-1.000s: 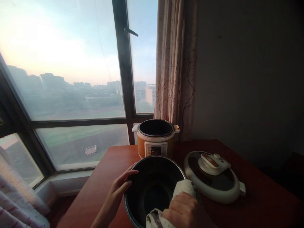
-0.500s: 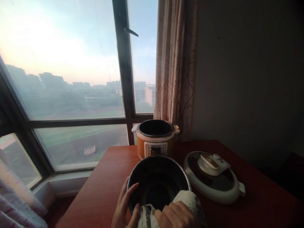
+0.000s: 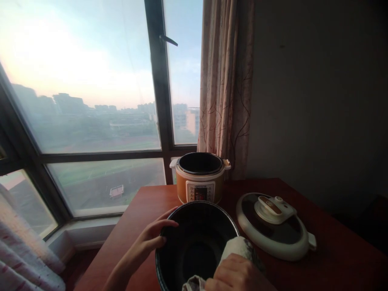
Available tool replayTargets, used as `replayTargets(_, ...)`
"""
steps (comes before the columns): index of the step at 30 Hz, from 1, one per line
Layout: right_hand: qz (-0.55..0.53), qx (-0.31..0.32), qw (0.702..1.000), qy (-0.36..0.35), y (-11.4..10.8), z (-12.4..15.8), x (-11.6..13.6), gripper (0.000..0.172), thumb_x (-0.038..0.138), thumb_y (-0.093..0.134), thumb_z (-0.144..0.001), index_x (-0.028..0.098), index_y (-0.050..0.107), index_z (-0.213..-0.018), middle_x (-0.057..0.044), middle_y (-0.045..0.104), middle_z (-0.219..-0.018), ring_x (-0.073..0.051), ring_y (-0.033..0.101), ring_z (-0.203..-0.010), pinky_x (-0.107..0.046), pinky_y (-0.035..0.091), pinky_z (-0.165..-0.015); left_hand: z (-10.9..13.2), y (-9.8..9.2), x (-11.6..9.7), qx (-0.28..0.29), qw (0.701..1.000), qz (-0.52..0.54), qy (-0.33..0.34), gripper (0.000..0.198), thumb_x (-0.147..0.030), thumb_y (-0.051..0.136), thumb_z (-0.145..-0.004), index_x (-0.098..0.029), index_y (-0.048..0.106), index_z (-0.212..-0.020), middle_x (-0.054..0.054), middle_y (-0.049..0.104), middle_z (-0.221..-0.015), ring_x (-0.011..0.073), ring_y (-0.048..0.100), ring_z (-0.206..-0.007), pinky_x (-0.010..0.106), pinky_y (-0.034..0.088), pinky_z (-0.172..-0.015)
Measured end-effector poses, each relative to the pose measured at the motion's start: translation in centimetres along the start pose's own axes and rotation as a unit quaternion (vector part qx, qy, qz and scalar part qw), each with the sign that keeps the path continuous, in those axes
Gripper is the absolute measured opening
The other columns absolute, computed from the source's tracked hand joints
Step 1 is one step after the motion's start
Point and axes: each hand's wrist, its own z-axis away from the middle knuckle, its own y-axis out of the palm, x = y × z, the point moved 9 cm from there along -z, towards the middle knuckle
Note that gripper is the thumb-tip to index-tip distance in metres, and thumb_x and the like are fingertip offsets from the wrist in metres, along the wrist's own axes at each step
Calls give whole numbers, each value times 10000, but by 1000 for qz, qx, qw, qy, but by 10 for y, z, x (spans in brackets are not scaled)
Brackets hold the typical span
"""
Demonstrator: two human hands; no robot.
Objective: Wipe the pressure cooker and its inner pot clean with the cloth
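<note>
The left hand (image 3: 154,234) clasps the black pot (image 3: 197,234) by its left side in front of the cooker (image 3: 183,185), the right hand (image 3: 236,271) gripping a cloth (image 3: 236,247), whose lopsided pressure could twist the pot loose

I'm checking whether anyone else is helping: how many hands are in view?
2: the left hand holds the left rim of the black pot; the right hand grips a cloth at the pot's near right. No other hand shows.
</note>
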Motion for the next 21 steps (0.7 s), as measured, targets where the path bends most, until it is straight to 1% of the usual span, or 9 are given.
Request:
replayTargets(2,-25,47,999,10,2,5,-11,202,351,487,-1036,242,590,-901,67,617,-682,-116,563,-614,-281,374,-632,-7,-2,3,1,999,34,-24,418,-219,650,-701,-240,786,-1097,33,396,-1627,394,394,-1449,485,432,-1116)
replayTargets(4,-26,57,998,20,3,7,-17,160,361,544,-1012,249,593,-910,71,625,-698,-115,573,-636,-277,373,-657,-11,-3,8,-26,997,64,-45,444,-212,655,-678,-227,788,-1101,59,497,-1560,404,471,-1391,510,453,-1094)
replayTargets(6,-8,37,999,23,1,6,-18,117,313,570,-993,245,596,-901,68,616,-684,-117,566,-631,-276,360,-656,-10,-3,11,-65,993,87,-49,425,-255,685,-702,-226,789,-1113,79,593,-1472,403,543,-1329,528,464,-1083)
replayTargets(9,24,-11,999,26,-4,3,-13,146,219,539,-981,234,588,-845,60,586,-651,-119,536,-605,-276,346,-646,-4,-8,10,-139,987,79,-19,388,-381,728,-772,-234,791,-1125,88,628,-1431,377,566,-1319,514,457,-1102)
replayTargets(13,40,-60,997,40,-12,-3,-8,269,148,427,-989,233,566,-774,55,534,-598,-122,490,-556,-284,330,-612,12,-24,10,-244,969,-17,17,395,-540,735,-779,-230,824,-1007,103,719,-1293,362,618,-1264,504,458,-1111)
replayTargets(15,56,-83,994,43,-15,-6,-4,283,106,415,-960,232,557,-750,54,503,-569,-125,457,-525,-292,314,-590,24,-25,11,-281,957,-71,31,415,-578,705,-793,-231,827,-985,109,737,-1256,360,646,-1225,508,472,-1098)
replayTargets(17,79,-100,990,55,-14,-8,-1,264,57,441,-904,230,550,-736,53,488,-553,-129,437,-507,-300,294,-577,35,-17,13,-299,946,-119,45,408,-567,673,-825,-243,819,-1024,110,697,-1329,358,615,-1271,504,461,-1108)
replayTargets(19,106,-119,984,75,-11,-11,1,259,18,465,-854,229,549,-729,53,481,-538,-134,430,-495,-311,272,-572,47,-1,14,-310,936,-153,63,386,-531,657,-846,-263,803,-1082,96,607,-1453,361,528,-1366,500,422,-1139)
replayTargets(21,133,-141,977,93,-9,-14,5,266,1,473,-839,227,555,-725,53,477,-525,-137,425,-481,-321,254,-573,57,18,13,-314,930,-175,79,379,-480,657,-856,-284,774,-1158,70,491,-1561,363,414,-1452,501,366,-1176)
